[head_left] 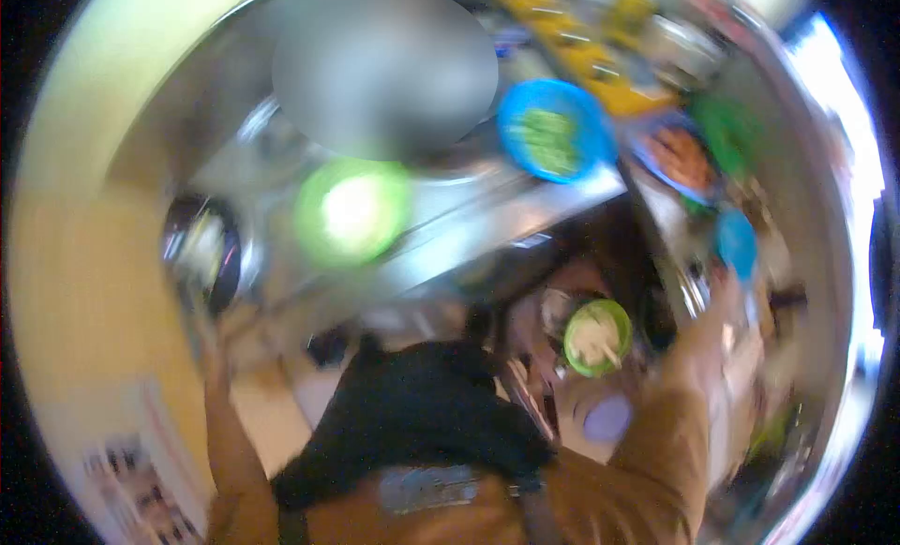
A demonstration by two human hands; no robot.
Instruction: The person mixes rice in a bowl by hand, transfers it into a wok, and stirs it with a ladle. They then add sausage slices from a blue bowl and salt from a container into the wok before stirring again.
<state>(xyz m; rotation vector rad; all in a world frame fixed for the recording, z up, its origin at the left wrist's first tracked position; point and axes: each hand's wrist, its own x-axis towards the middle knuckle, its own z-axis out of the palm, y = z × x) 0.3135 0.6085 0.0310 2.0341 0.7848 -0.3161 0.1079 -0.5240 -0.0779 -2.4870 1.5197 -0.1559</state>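
At the left, my left hand [214, 331] is closed at the lower rim of a dark round bowl [225, 281], which holds pale food. Motion smears its fingers. On the right side, my right hand [724, 290] reaches over the counter, right at a blue rounded plastic thing [737, 242]; blur hides how the fingers lie on it, and I cannot tell whether they grip it. Just beyond that stands an oval container [710, 189] of orange-brown food. Between my arms, a bright green bowl [354, 210] with something white in it sits on the metal worktop [441, 250].
A blue bowl [510, 133] holds chopped green pieces. Lower down is a small green bowl [624, 326] of cream-coloured stuff, near a lilac round lid [607, 418]. Yellow trays [614, 88] line the back right. A large grey blurred oval [384, 67] fills the top.
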